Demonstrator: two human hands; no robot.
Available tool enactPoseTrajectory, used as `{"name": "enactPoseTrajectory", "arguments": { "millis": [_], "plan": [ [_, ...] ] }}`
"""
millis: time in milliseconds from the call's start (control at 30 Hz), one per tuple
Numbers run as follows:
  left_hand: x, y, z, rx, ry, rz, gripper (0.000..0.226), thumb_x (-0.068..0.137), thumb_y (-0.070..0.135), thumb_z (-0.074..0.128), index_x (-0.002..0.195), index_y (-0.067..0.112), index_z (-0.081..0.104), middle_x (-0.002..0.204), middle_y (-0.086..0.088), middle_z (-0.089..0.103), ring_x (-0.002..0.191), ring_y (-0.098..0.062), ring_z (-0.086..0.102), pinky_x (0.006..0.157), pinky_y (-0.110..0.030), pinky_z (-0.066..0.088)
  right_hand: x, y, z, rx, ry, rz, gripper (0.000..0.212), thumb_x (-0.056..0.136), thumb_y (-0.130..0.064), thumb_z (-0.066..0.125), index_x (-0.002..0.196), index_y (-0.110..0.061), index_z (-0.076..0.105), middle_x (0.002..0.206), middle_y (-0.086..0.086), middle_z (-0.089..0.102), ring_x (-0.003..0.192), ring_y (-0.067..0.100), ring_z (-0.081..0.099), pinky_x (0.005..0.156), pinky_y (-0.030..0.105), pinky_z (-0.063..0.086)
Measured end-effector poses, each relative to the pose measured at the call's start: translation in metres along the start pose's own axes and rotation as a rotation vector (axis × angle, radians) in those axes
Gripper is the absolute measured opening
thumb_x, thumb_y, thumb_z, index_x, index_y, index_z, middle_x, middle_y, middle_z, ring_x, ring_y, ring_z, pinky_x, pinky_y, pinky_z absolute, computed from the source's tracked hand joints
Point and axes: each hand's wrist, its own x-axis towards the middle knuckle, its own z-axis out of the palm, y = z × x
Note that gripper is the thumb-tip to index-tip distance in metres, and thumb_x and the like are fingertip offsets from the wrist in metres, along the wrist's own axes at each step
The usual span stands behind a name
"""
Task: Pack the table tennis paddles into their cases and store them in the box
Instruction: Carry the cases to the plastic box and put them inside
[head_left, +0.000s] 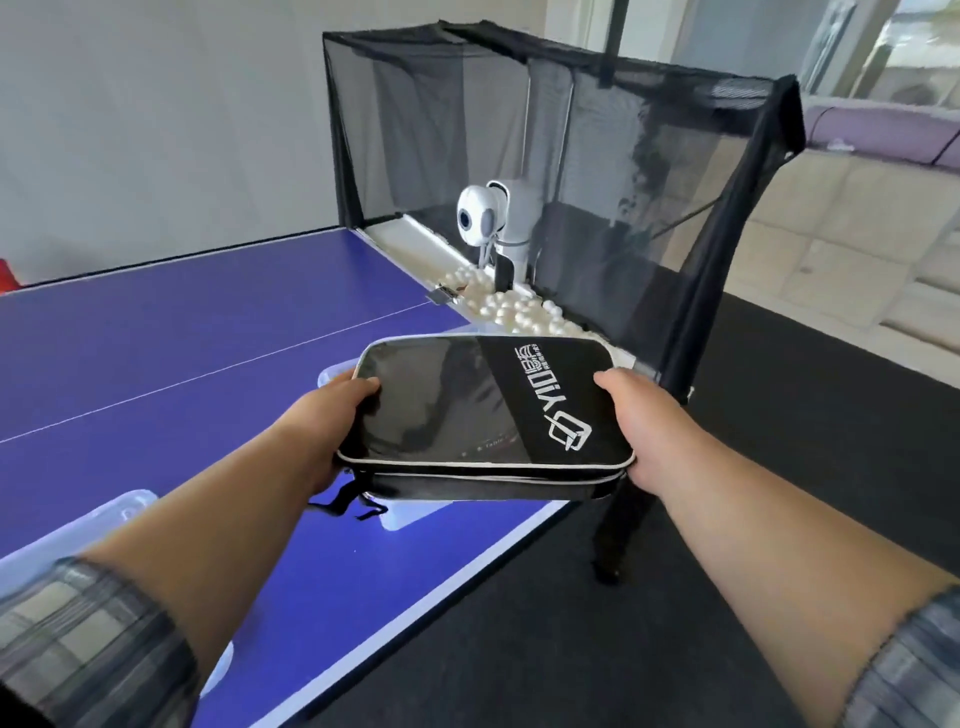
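Note:
A black paddle case (483, 415) with white piping and a white logo is held flat in the air over the near right corner of the table. My left hand (324, 421) grips its left edge, thumb on top. My right hand (641, 426) grips its right edge, thumb on top too. A black strap hangs from the case's near left corner. Under the case lies a clear plastic box (405, 514), mostly hidden; only its corners show. No paddle is visible.
The blue table tennis table (182, 353) stretches away to the left. A clear plastic lid (67, 540) lies near my left forearm. A white ball-feeding machine (493, 218) with several white balls stands inside a black net frame (649, 171) at the table's end. Dark floor lies to the right.

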Motion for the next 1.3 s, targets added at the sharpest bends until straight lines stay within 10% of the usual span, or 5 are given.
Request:
{"name": "enactPoseTrajectory", "arguments": {
  "millis": [233,700,867,1133,1300],
  "plan": [
    [0.079,0.019,0.004,-0.108,0.128,0.037,0.018,0.095,0.028,0.056,0.100,0.044,0.064,0.083,0.011,0.077,0.073,-0.011,0.074,0.050,-0.023,0.055,0.139,-0.036,0.054,-0.122,-0.164,0.072,0.024,0.087,-0.033,0.060,0.099,-0.015,0.070,0.084,0.009,0.079,0.073,0.026,0.077,0.065,0.038,0.062],
    [0.264,-0.053,0.022,0.005,0.397,-0.327,0.043,0.079,0.030,0.047,0.121,0.030,0.055,0.097,-0.006,0.067,0.085,-0.026,0.066,0.070,-0.034,0.053,0.346,0.051,0.156,-0.537,-0.256,0.259,0.035,0.070,-0.032,0.052,0.096,-0.013,0.067,0.103,0.016,0.074,0.095,0.034,0.072,0.091,0.056,0.054],
    [0.284,-0.091,0.044,0.051,0.540,-0.460,0.038,0.086,0.031,0.042,0.124,0.034,0.046,0.088,0.002,0.054,0.074,-0.017,0.050,0.066,-0.033,0.039,0.380,0.090,0.160,-0.686,-0.235,0.319,0.021,0.076,-0.031,0.052,0.080,-0.013,0.062,0.083,0.011,0.067,0.077,0.028,0.066,0.076,0.038,0.054],
    [0.293,-0.128,0.052,0.113,0.516,-0.593,0.041,0.087,0.033,0.046,0.128,0.029,0.045,0.108,-0.007,0.060,0.104,-0.032,0.058,0.097,-0.044,0.046,0.401,0.131,0.160,-0.851,-0.320,0.323,0.044,0.079,-0.031,0.044,0.119,-0.016,0.058,0.104,0.011,0.063,0.092,0.031,0.059,0.085,0.039,0.048],
    [0.291,-0.141,0.063,0.168,0.536,-0.550,0.047,0.084,0.020,0.052,0.130,0.024,0.042,0.092,-0.002,0.057,0.086,-0.026,0.057,0.080,-0.037,0.045,0.399,0.142,0.157,-0.900,-0.313,0.339,0.049,0.080,-0.026,0.048,0.128,-0.018,0.052,0.115,0.011,0.061,0.097,0.033,0.057,0.080,0.036,0.044]
  ]
}}
